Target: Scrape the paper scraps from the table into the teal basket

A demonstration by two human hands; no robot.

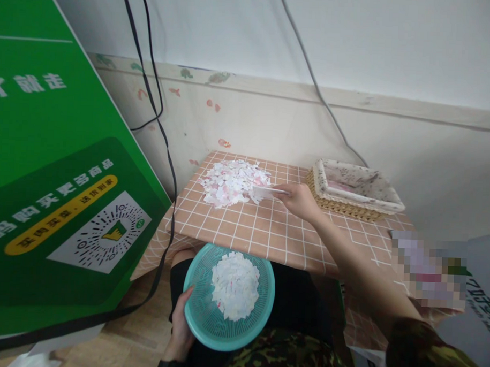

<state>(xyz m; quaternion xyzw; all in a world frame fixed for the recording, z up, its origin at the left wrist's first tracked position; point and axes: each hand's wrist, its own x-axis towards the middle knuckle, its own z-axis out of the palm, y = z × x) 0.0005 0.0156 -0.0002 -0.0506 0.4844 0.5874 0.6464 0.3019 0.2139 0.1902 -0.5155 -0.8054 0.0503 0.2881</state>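
A tall green printed board (48, 160) leans beside me, showing white and yellow Chinese lettering and a QR code I can't read clearly. My left hand (181, 326) grips the rim of a round teal plastic basket (200, 316) of white paper scraps below the table edge. My right hand (300, 200) pinches a flat white card (264, 192) against the scrap pile (231, 183) on the orange checked tablecloth (251, 226), near a lined wicker basket (355, 190) by the pale wall.

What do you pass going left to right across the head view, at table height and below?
Green signboard → left hand → teal basket holding paper scraps → right hand holding a white card → wicker basket.
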